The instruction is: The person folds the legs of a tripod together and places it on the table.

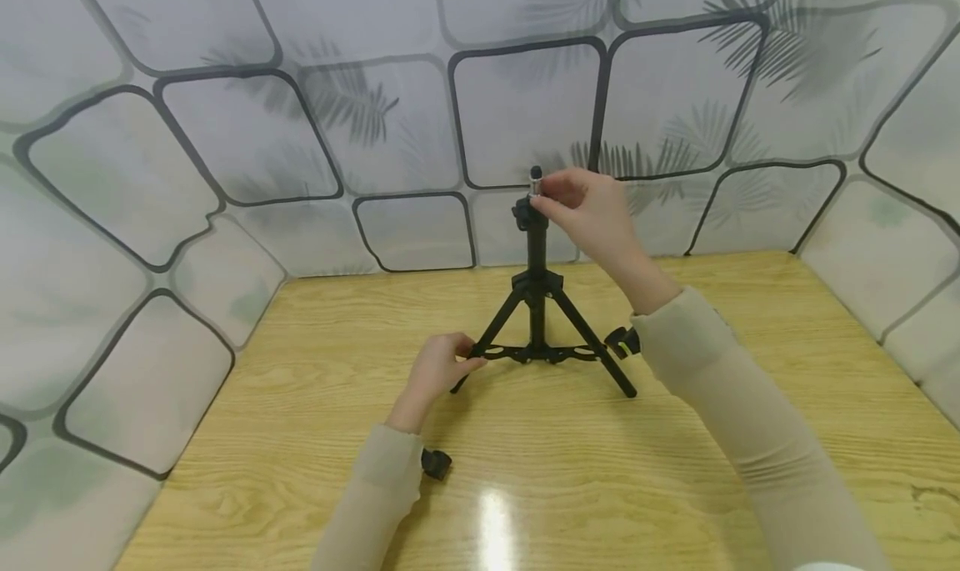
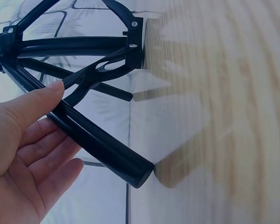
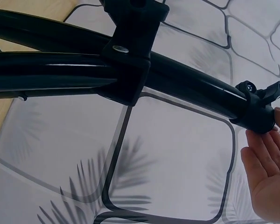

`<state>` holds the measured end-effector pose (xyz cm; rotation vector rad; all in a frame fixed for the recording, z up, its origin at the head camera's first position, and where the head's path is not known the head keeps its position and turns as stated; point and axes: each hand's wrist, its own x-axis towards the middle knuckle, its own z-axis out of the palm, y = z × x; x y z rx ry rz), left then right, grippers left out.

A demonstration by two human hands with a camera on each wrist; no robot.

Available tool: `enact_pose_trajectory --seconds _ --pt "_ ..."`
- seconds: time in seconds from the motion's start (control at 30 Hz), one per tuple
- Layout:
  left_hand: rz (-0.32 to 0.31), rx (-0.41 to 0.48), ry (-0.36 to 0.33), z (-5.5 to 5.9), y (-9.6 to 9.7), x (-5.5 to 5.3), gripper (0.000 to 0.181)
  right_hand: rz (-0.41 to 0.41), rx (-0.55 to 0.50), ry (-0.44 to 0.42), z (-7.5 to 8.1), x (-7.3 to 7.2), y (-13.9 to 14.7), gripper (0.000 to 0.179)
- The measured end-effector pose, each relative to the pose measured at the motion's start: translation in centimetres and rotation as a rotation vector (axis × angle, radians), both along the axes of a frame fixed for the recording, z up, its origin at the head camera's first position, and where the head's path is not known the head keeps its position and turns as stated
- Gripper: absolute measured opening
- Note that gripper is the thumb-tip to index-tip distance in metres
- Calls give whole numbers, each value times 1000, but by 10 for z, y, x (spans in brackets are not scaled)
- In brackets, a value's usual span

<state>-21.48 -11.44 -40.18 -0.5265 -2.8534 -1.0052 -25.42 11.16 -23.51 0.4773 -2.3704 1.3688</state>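
Fingers [image 2: 46, 154] on blk tripod [image 1: 537, 286]; legs [image 1: 587, 331] splayed.

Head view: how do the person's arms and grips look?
The left grip and right grip are ungloved. The left sleeve and right sleeve are long, plain beige. A black device shows by the left sleeve; another, marked yellow-green, by the right.
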Motion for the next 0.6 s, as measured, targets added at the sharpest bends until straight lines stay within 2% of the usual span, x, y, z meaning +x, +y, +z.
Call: enact_pose_trajectory --seconds 0.27,0.6 --pt "-8 49 54 -3 4 -3 17 -39 27 6 0 2 0 28" --pt "-3 99 73 -8 7 -4 20 -39 39 6 0 3 -2 27"
